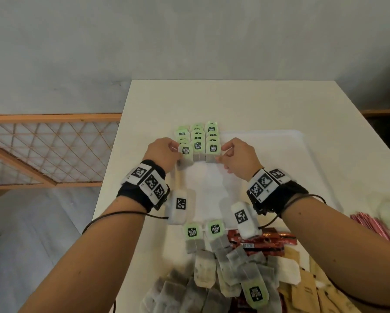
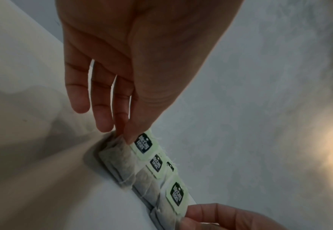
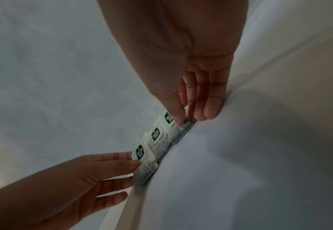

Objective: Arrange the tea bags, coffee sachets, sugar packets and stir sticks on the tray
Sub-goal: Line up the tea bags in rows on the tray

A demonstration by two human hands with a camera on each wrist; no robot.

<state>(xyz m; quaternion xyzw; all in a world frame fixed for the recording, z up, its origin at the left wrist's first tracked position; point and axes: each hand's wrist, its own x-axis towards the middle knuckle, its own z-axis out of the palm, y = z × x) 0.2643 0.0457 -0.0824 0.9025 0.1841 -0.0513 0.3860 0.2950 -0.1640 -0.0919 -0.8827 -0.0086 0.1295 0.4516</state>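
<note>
White desk (image 1: 268,105) before a grey wall. Tea bags (image 1: 197,141) lie in three rows on the white tray (image 1: 291,141), at its 9 o'clock edge. Left hand (image 1: 162,152), at 9 o'clock of the rows, pinches the nearest left bag; right hand (image 1: 237,158), at 3 o'clock, pinches the nearest right bag. Loose bags (image 1: 214,265), red sachets (image 1: 264,242) and brown packets (image 1: 313,290) lie at 6 o'clock.

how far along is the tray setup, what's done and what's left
Done: three overlapping rows of tea bags at the tray's far left corner. In hand: the left hand and right hand pinch the rows' outer front bags, squaring them. Left: loose tea bags, red coffee sachets, brown packets and pink sticks.
</note>
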